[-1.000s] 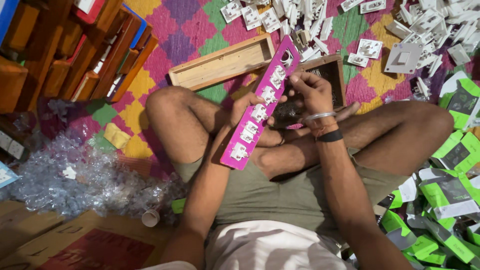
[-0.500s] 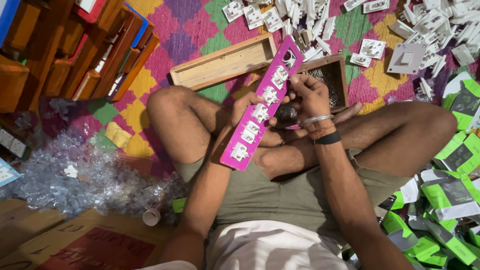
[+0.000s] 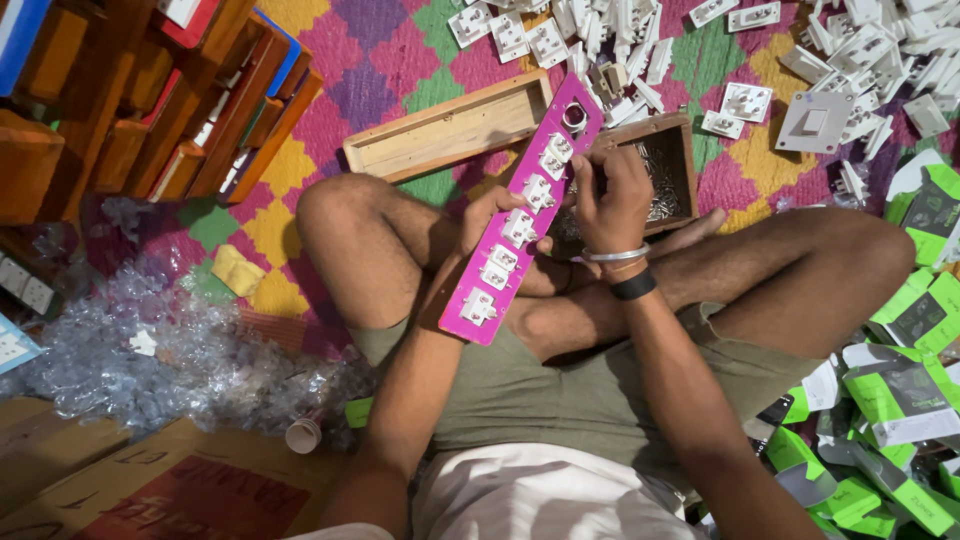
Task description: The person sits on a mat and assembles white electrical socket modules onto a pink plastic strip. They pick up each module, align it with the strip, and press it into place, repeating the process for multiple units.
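A single view, from a camera worn on the person's head, looks almost straight down over the chest onto crossed bare legs and the brightly patterned woven floor mat [image 3: 400, 60]. It sits close: the forearms run up from the bottom edge and both hands meet near the middle of the frame. No second view shares the scene
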